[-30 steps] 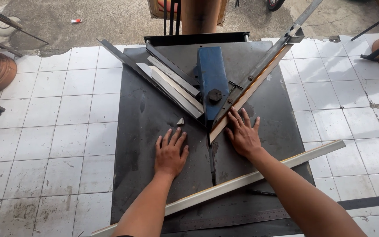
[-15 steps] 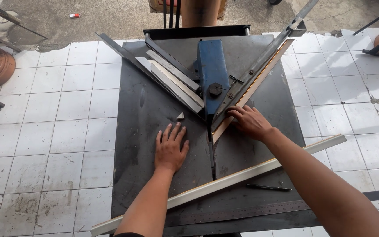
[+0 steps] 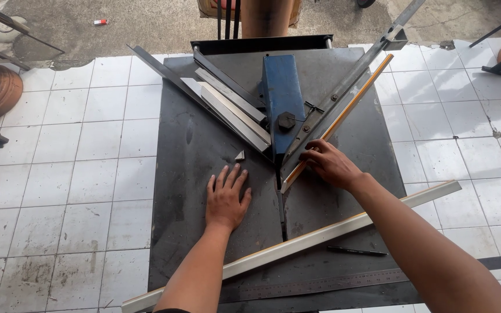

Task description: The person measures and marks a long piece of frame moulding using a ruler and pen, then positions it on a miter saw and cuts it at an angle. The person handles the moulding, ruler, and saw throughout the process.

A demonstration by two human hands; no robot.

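A dark metal cutting table point(image 3: 204, 232) carries a blue cutter head point(image 3: 281, 98) with two angled fences forming a V. My right hand point(image 3: 329, 164) grips a pale moulding strip with an orange edge point(image 3: 343, 116), pressing it against the right fence point(image 3: 349, 81). My left hand point(image 3: 227, 197) lies flat on the table with fingers spread, holding nothing. A small triangular offcut point(image 3: 240, 155) sits just beyond its fingertips. Two pale cut strips point(image 3: 233, 113) rest along the left fence.
A long pale moulding strip point(image 3: 320, 237) lies diagonally across the table under my forearms. A black pen point(image 3: 356, 251) and a steel ruler point(image 3: 320, 285) lie near the front edge. White floor tiles point(image 3: 59, 174) surround the table. Someone's legs point(image 3: 268, 17) stand behind it.
My right hand has moved up and closed on the strip at the right fence. My left hand stays flat on the table. The view has shifted slightly.
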